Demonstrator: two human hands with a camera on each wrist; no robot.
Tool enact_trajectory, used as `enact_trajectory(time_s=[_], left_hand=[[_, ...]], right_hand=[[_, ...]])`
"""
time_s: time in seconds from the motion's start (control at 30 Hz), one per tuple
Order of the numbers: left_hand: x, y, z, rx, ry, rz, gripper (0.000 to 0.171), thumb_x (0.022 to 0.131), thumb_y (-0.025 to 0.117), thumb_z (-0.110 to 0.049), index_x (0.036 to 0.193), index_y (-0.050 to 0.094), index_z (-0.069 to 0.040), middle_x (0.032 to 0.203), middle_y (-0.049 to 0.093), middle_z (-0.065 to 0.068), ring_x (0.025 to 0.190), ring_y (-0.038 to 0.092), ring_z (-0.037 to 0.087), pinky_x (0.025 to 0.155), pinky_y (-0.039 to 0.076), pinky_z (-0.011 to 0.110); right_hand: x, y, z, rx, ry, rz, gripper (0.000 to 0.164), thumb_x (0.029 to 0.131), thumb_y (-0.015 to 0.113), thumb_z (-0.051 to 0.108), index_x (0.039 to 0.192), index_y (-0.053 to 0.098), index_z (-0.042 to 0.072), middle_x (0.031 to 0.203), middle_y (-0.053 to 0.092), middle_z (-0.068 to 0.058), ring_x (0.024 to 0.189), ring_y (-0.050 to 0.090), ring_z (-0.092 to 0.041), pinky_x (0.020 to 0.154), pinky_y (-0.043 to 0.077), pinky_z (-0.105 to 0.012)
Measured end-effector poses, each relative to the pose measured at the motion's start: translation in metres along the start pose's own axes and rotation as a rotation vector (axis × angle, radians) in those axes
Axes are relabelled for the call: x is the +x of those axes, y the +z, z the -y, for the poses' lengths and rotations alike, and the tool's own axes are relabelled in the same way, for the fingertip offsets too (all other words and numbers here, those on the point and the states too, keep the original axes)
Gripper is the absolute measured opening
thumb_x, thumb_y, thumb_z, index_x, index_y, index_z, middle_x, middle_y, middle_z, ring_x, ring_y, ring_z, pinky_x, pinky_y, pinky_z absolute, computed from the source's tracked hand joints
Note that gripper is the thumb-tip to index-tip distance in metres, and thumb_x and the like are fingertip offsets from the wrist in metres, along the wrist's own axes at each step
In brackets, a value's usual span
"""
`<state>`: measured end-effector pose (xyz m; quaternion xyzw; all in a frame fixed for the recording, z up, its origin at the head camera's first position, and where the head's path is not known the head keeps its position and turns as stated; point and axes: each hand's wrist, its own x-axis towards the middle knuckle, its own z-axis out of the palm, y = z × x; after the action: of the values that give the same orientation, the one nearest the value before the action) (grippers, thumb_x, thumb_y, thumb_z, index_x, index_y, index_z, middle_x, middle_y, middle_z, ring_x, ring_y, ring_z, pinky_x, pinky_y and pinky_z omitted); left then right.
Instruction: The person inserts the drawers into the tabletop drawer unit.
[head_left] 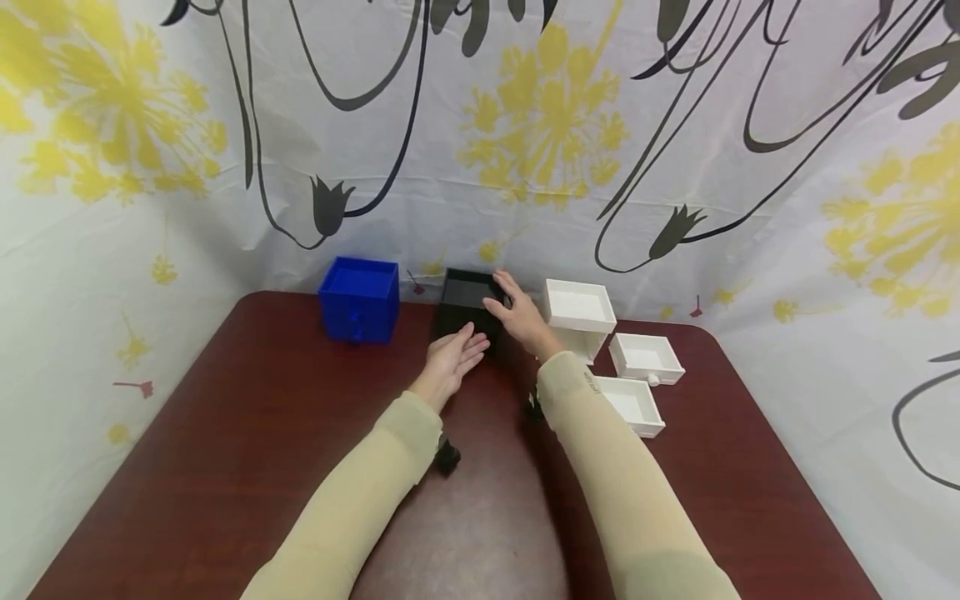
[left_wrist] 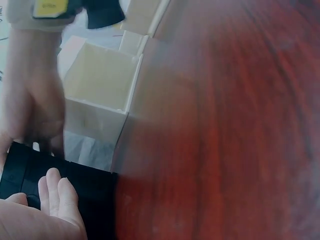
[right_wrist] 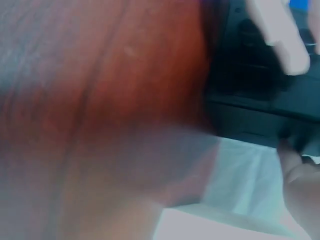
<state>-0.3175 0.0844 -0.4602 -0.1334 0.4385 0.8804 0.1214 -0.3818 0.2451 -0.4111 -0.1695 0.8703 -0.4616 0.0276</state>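
Note:
A black box [head_left: 468, 290] with a shallow tray-like top stands at the back of the table, between my hands. My left hand [head_left: 450, 362] is at its front, palm up, with the fingers fairly straight; in the left wrist view the fingertips [left_wrist: 67, 195] lie over the box's front face. At the box's right side is my right hand [head_left: 521, 319], thumb and fingers spread. A digit of that hand [right_wrist: 302, 187] meets the side wall in the right wrist view. Blur hides how firmly either hand touches the box.
A blue box [head_left: 360, 300] with a front knob stands left of the black one. To the right are an open-fronted white box [head_left: 579, 308] and two white drawers, one farther back [head_left: 647, 358] and one nearer [head_left: 632, 405]. A patterned cloth [head_left: 420, 150] hangs behind the table.

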Motion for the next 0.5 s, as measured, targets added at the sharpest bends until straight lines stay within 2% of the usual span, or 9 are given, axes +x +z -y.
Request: enact_trajectory(time_s=[0.07,0.17,0.3,0.4,0.5], left_hand=[[0.001,-0.002,0.0,-0.001,0.004,-0.002,0.053,0.101,0.066,-0.027,0.144,0.052,0.0,0.13,0.067,0.018,0.119,0.066,0.026,0.101,0.052,0.036],[0.002,-0.003,0.0,-0.012,0.017,-0.012,0.051,0.1,0.067,-0.027,0.141,0.053,0.001,0.129,0.067,0.018,0.118,0.066,0.027,0.102,0.052,0.037],[0.002,-0.004,0.002,-0.004,0.019,-0.019,0.05,0.098,0.07,-0.028,0.138,0.055,0.0,0.126,0.069,0.017,0.115,0.068,0.026,0.1,0.053,0.037],[0.001,-0.005,0.005,0.015,0.025,-0.019,0.047,0.098,0.071,-0.027,0.134,0.056,-0.001,0.123,0.07,0.016,0.113,0.069,0.026,0.098,0.055,0.036],[0.0,-0.004,0.007,0.028,0.041,-0.012,0.042,0.098,0.071,-0.027,0.128,0.057,-0.002,0.122,0.071,0.016,0.112,0.07,0.025,0.096,0.055,0.035]], right_hand=[[-0.002,-0.004,0.011,-0.063,0.001,0.014,0.069,0.105,0.058,0.036,0.162,0.026,0.013,0.17,0.016,-0.001,0.155,0.016,-0.025,0.123,0.021,-0.048],[-0.007,-0.017,0.034,-0.163,-0.059,0.006,0.065,0.104,0.059,0.031,0.159,0.032,0.008,0.166,0.026,-0.01,0.152,0.025,-0.03,0.121,0.026,-0.048],[-0.015,-0.057,0.047,-0.213,-0.172,-0.062,0.054,0.104,0.06,0.02,0.152,0.044,0.002,0.159,0.04,-0.015,0.148,0.034,-0.032,0.12,0.03,-0.046],[-0.021,-0.098,0.029,-0.213,-0.18,-0.14,0.048,0.104,0.059,0.019,0.148,0.05,0.003,0.154,0.047,-0.015,0.142,0.042,-0.034,0.117,0.036,-0.046],[-0.029,-0.138,-0.003,-0.123,-0.109,-0.205,0.047,0.104,0.059,0.019,0.148,0.051,0.002,0.153,0.047,-0.016,0.141,0.043,-0.037,0.117,0.035,-0.048]])
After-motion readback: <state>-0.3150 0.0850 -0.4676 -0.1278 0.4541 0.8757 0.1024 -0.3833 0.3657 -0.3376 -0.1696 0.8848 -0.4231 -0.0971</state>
